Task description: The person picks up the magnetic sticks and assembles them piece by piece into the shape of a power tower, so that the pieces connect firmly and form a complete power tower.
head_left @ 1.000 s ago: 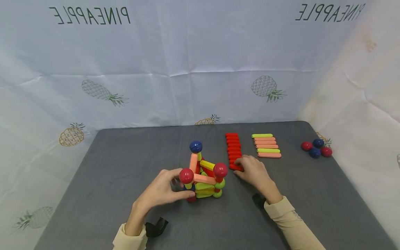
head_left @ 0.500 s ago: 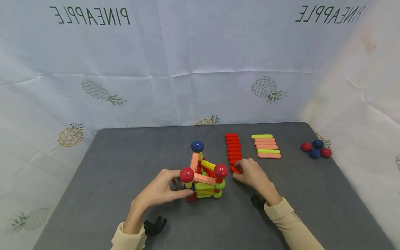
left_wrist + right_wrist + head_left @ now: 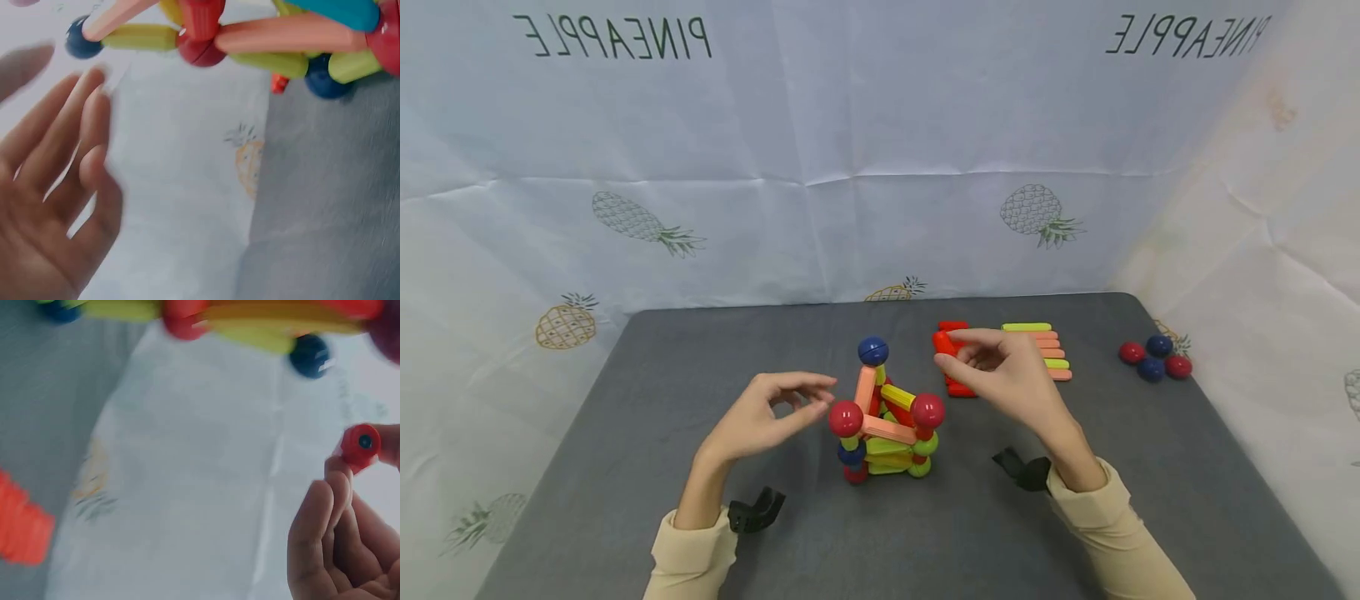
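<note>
A magnetic ball-and-rod structure [image 3: 890, 430] stands mid-table, with red balls at two top corners and a blue ball at the third. My left hand [image 3: 763, 421] hovers just left of it, fingers relaxed and holding nothing; the left wrist view shows the same hand [image 3: 69, 175] apart from the rods. Between thumb and fingertips my right hand [image 3: 1011, 375] pinches a red magnetic rod [image 3: 943, 342], raised to the structure's upper right. Seen end-on in the right wrist view, the rod [image 3: 360, 447] has a dark round magnet in its tip.
Behind the right hand lies a column of red rods [image 3: 961, 390], partly covered. Salmon and lime rods [image 3: 1028, 327] are lined up farther right. Red and blue balls [image 3: 1152, 370] sit near the table's right edge. A pineapple-print cloth [image 3: 820, 233] hangs behind the grey table [image 3: 715, 350].
The right hand has picked a red rod from the near end of its column and lifted it up and leftward. My left hand has let go of the structure and drawn back left.
</note>
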A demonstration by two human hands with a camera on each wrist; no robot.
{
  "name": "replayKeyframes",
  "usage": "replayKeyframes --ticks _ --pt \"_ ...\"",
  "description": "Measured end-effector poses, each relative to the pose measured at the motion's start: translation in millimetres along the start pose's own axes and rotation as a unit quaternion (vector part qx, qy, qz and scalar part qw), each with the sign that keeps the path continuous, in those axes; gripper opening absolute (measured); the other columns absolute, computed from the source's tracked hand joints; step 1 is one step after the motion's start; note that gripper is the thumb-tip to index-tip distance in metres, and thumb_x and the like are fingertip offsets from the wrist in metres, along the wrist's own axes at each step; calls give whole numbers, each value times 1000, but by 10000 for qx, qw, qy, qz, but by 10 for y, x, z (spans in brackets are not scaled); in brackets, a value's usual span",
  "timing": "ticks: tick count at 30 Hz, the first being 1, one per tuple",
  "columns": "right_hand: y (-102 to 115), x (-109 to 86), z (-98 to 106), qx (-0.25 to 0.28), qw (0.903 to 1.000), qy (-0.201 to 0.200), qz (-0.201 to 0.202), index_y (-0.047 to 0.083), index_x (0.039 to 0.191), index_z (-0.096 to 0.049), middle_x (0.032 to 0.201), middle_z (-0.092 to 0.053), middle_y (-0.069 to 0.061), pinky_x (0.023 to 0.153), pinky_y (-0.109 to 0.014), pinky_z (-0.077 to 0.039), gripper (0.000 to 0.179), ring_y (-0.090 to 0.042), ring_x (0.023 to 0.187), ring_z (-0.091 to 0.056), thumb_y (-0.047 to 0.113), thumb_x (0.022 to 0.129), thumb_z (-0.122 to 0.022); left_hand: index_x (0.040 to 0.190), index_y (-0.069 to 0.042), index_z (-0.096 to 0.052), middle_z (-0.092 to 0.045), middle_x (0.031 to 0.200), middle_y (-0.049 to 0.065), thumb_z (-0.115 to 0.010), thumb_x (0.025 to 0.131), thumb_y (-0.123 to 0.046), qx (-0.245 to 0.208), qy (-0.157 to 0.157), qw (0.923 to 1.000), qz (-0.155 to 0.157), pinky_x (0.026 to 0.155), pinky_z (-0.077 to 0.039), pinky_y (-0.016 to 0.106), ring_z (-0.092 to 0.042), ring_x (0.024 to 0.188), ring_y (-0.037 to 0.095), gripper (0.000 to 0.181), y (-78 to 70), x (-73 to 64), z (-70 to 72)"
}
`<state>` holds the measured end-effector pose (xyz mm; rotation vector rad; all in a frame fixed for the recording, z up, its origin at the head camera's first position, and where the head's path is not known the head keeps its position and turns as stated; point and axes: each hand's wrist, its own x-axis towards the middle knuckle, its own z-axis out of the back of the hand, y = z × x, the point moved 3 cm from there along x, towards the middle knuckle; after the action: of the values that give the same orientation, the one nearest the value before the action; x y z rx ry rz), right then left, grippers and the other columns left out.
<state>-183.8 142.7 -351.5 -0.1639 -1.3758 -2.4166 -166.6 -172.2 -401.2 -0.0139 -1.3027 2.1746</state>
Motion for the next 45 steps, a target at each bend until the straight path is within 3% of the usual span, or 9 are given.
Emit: replayKeyframes --ticks 4,8,11,21,31,45 --pt "214 25 -51 388 9982 -15 452 4 113 -76 78 -68 -6 65 -26 -57 27 -9 69 -66 11 87 -80 116 -6 -73 -76 105 15 -70 95 -5 -336 -763 9965 68 74 -57 26 -69 89 4 21 32 113 -42" --pt "323 50 -142 496 9954 88 815 7 122 -73 77 -67 -3 66 -25 -55 35 -10 68 -63 9 87 -79 118 -3 -72 -74 108 20 -69 95 -4 -762 -962 9924 87 75 -58 26 -70 92 5 23 11 229 -114" --pt "339 64 -207 623 9939 220 882 7 127 -70 76 -67 -2 66 -25 -54 39 -11 66 -62 9 89 -78 121 -2 -70 -72 112 23 -69 96 -6 -949 -973 9907 91 76 -57 25 -70 95 4 25 -7 306 -158" --pt "288 76 -294 623 9949 485 633 5 118 -74 75 -70 -3 66 -28 -56 32 -11 67 -65 13 88 -79 129 -6 -67 -71 122 18 -71 95 -10 -1057 -947 9897 183 75 -57 26 -67 91 9 34 -52 458 -243" --pt "265 85 -334 572 9945 860 164 7 112 -77 71 -70 -3 52 -26 -48 26 -12 55 -60 16 88 -79 132 -8 -65 -74 120 18 -71 96 -13 -910 -1000 9905 232 74 -57 30 -68 93 7 36 -67 507 -262" --pt "256 78 -334 400 9935 1060 -135 6 113 -77 72 -74 -4 50 -27 -45 26 -13 56 -60 19 91 -76 134 -8 -64 -72 120 17 -69 97 -11 -885 -849 9923 187 73 -55 26 -68 97 8 38 -80 540 -307"
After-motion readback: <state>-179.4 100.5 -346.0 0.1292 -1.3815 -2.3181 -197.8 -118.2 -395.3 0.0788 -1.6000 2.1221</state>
